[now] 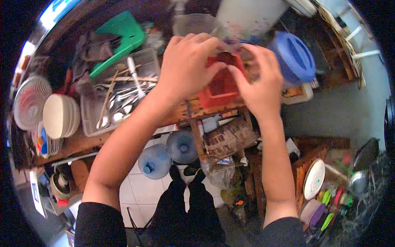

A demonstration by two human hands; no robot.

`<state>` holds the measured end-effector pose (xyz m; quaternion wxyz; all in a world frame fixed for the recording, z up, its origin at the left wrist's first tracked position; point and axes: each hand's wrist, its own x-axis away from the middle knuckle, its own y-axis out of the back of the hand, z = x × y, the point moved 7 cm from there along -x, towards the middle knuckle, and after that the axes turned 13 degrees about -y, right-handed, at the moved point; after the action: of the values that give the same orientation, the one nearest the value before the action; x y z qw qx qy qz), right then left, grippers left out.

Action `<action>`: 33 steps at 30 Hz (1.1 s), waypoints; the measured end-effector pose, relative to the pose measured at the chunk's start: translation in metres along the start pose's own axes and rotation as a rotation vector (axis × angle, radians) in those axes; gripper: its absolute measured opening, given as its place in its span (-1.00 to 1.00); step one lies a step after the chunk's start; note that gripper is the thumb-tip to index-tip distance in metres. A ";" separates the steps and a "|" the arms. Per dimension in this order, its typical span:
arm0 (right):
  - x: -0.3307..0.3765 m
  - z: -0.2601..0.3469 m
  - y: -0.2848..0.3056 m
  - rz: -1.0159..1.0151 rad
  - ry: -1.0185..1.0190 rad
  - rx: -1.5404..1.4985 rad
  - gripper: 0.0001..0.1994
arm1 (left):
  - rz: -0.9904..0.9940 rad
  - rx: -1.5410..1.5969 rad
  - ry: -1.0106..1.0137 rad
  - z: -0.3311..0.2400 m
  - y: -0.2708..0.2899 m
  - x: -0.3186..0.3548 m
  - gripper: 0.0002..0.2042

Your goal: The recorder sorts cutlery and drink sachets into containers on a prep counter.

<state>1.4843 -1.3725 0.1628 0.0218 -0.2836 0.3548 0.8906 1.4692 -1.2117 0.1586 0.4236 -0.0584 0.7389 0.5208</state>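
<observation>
- Both my left hand (187,61) and right hand (265,84) curve at a red container (218,97).
- I cannot tell whether they hold anything.
- Leftward, a cutlery tray (88,116).

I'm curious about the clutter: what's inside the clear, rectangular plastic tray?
Shiny metal spoons, a thin brown stick and a long white utensil lie inside the tray. The bare left forearm hides its lower right corner and anything there.

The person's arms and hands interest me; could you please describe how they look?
The left hand and right hand are bare, without gloves. Dark, plain short sleeves end near the elbows, leaving the forearms uncovered, with no watch or bracelet showing. Blur hides whether any small ring is worn.
</observation>
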 end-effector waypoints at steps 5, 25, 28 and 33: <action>0.042 0.060 0.002 0.014 0.165 -0.121 -0.76 | -0.021 0.100 0.183 0.002 0.085 0.086 -0.76; 0.077 0.193 -0.262 0.722 0.565 0.317 -0.86 | 0.229 -0.022 0.635 0.104 0.181 0.262 -0.82; 0.065 0.192 -0.244 0.595 0.527 0.143 -0.89 | 0.121 0.071 0.616 0.107 0.188 0.264 -0.81; 0.035 0.170 -0.190 0.291 0.228 -0.276 -0.88 | 0.397 -0.147 0.382 0.110 0.179 0.255 -0.83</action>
<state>1.4169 -1.1268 0.1270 -0.1861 -0.3286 0.2669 0.8867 1.2753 -0.9505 0.1016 0.1613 -0.0400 0.7626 0.6252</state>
